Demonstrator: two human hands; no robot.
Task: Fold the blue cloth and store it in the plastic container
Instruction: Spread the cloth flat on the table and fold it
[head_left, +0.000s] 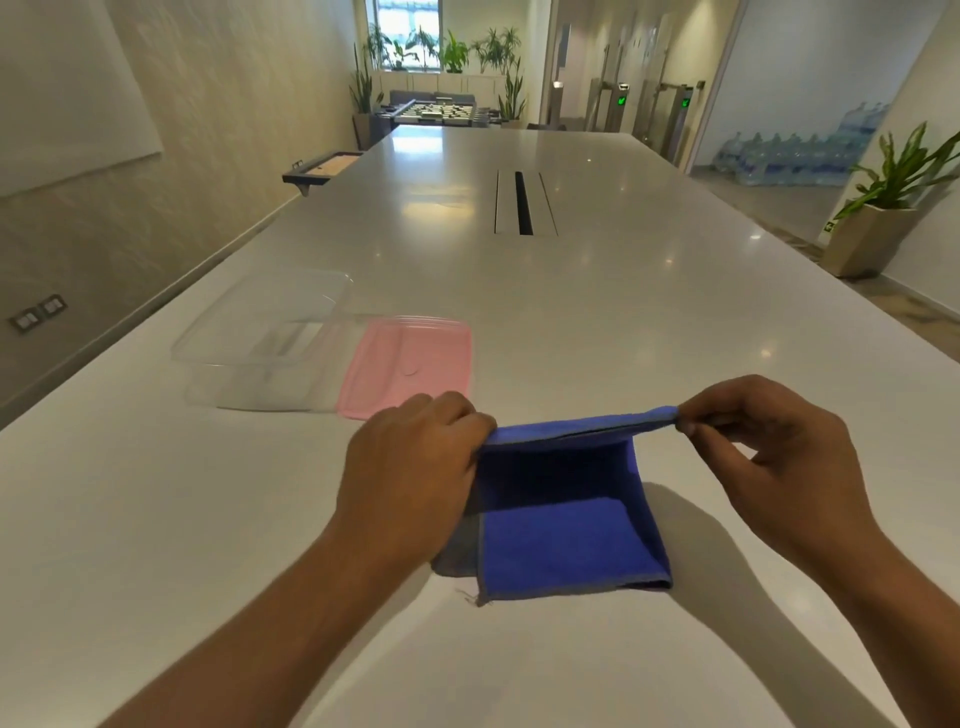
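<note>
The blue cloth with a grey edge lies partly on the white table, its far half lifted off the surface. My left hand pinches the raised edge at its left corner. My right hand pinches the same edge at its right corner, so the edge is stretched between them. The near half rests flat on the table. The clear plastic container stands open to the far left of the cloth, beyond my left hand. Its pink lid lies flat beside it on the right.
A cable slot runs along the table's middle, farther away. A potted plant stands on the floor beyond the right table edge. The wall runs along the left side.
</note>
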